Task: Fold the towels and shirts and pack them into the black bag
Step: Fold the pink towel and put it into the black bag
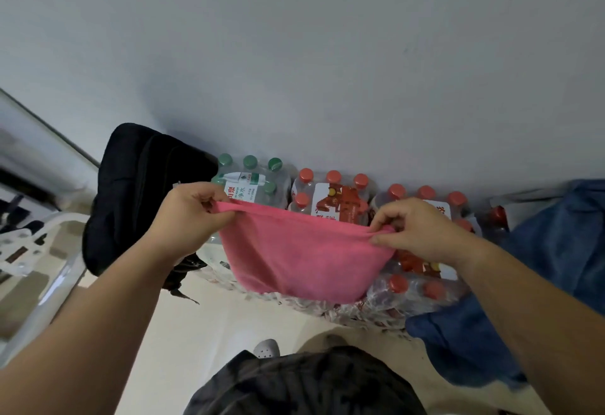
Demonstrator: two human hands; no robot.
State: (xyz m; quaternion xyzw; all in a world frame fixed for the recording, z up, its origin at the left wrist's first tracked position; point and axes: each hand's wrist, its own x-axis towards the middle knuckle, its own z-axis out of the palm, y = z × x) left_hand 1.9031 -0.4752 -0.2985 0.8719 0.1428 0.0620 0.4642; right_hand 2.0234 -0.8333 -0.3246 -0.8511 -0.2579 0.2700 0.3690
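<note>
Two pinches: left hand, right hand on top corners of pink terry-cloth towel, taut midair, likely squaring for fold.

Pink towel, black bag

bag left of bottle packs | towel before packs | garment right
</note>
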